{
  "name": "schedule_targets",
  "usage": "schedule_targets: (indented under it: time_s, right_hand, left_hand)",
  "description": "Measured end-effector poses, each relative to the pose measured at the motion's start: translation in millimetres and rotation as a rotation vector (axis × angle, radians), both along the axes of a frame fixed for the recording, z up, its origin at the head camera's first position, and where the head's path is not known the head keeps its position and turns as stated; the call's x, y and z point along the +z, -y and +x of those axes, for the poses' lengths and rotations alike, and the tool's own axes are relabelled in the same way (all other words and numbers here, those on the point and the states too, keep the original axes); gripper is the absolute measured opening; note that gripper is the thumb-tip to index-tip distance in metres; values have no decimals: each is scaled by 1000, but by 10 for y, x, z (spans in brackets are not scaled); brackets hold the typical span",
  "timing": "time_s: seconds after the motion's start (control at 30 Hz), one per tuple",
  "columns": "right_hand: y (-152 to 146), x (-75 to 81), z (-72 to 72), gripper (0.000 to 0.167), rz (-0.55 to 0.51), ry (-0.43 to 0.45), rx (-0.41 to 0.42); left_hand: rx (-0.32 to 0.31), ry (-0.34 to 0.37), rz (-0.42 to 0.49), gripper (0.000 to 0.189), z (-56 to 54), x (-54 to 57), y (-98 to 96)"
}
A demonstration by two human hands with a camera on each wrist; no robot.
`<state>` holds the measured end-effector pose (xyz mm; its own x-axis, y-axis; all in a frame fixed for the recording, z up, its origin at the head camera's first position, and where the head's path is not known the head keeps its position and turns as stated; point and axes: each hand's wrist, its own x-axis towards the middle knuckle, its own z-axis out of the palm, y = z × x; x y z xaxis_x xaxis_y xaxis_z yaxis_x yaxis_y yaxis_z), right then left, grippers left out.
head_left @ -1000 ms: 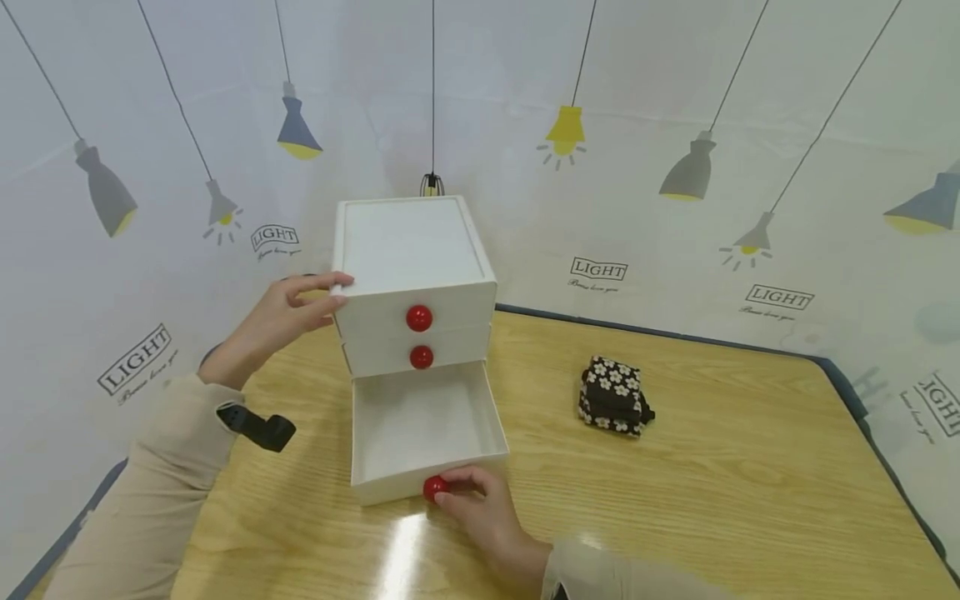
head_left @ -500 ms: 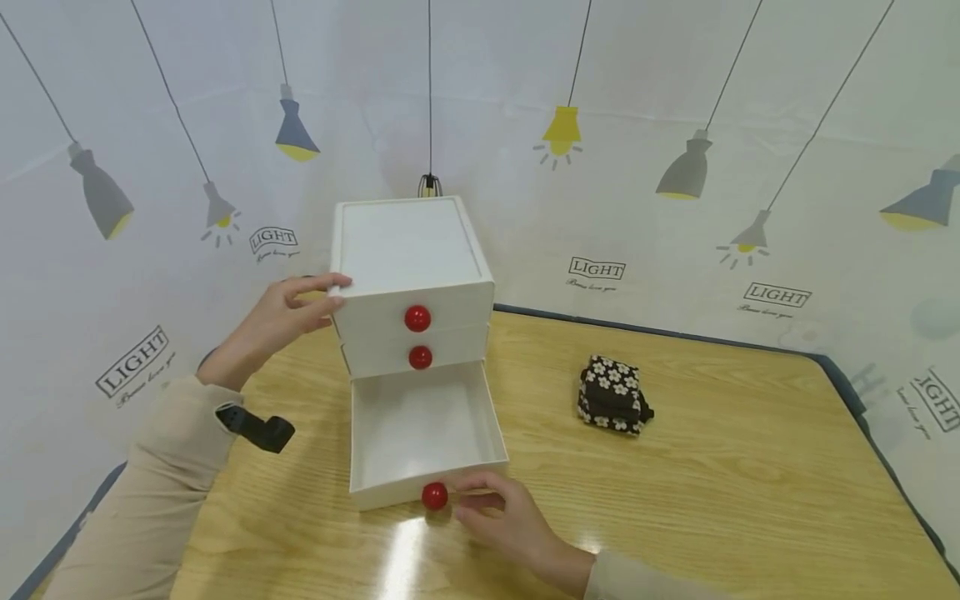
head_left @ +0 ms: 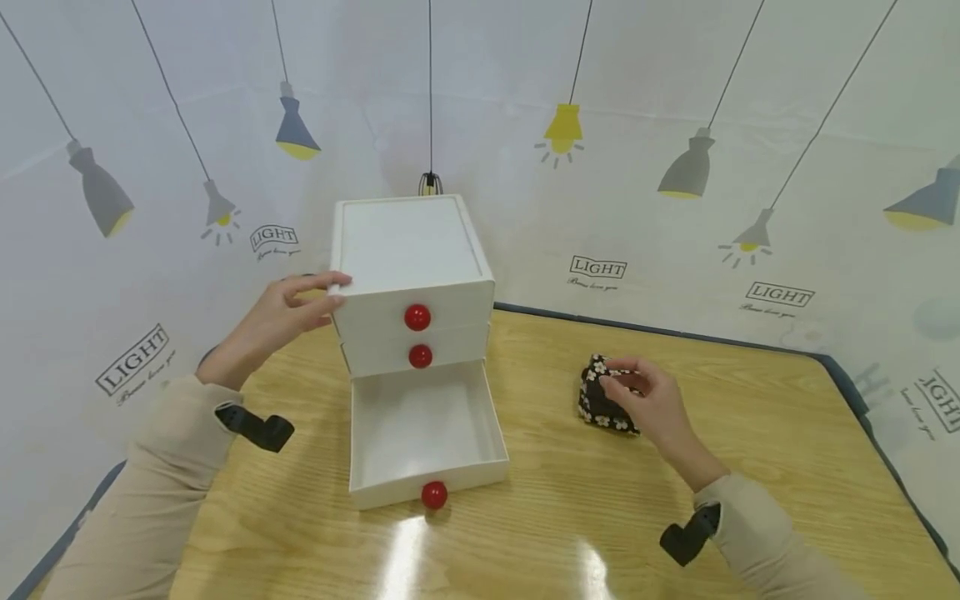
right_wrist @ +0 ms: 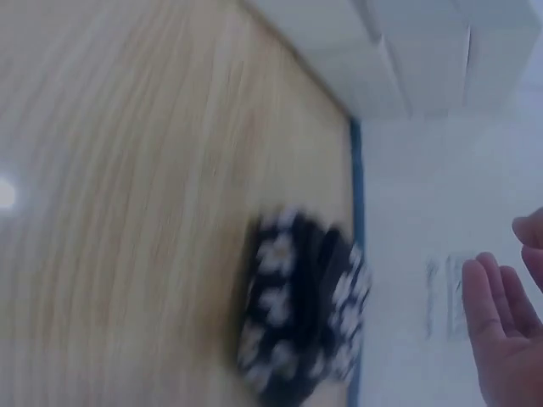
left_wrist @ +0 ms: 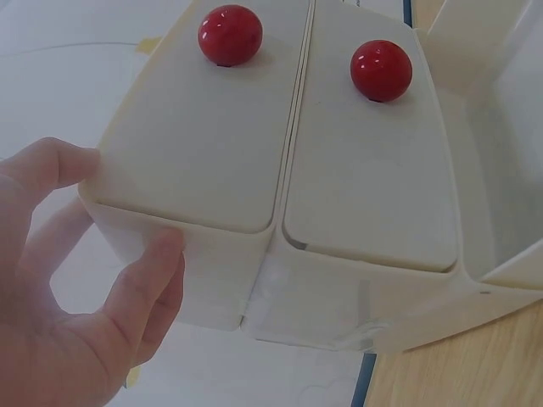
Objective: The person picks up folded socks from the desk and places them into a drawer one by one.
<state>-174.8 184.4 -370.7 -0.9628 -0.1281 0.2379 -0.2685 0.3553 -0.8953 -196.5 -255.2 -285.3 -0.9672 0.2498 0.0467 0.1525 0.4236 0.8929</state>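
Note:
A small black pouch with white flowers (head_left: 595, 410) sits on the right half of the table, partly hidden by my right hand (head_left: 660, 412). That hand hovers over it, fingers relaxed and thumb apart from them; in the right wrist view, a gap separates it from the blurred pouch (right_wrist: 297, 305). My left hand (head_left: 273, 323) holds the top front left corner of a white drawer cabinet (head_left: 408, 242), fingers on the top and thumb against the side. The two upper drawers are closed. The bottom drawer (head_left: 420, 425) is pulled out and bare inside, its red knob (head_left: 434, 495) facing front.
The wooden table (head_left: 712, 417) extends right of the cabinet. Behind stands a white cloth backdrop (head_left: 495, 133) printed with lamps, close to the table's dark-edged rear. The pulled-out drawer juts toward the front of the table.
My right hand has let go of the bottom drawer's red knob and moved right and away to above the pouch. The drawer stays pulled out; my left hand has kept its place.

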Motion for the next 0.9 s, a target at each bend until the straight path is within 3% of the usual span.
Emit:
schedule_targets:
  time_s: [0.13,0.3,0.6,0.9]
  right_hand:
    - [-309,-141,-243,36,116,81,-77]
    - [-577,-417,-409,48,186,224,-70]
    - [-671,-689,-494,56,227,310,-95]
    - [-659,-740,-509,61,205,375,-104]
  left_hand:
    - [0,3,6,48,-10,-10,-3]
    - [-2,15,2,50,-1,0,-4]
    - [-3,-1,-3,49,-3,-3,1]
    - [0,-9,-12,48,12,14,7]
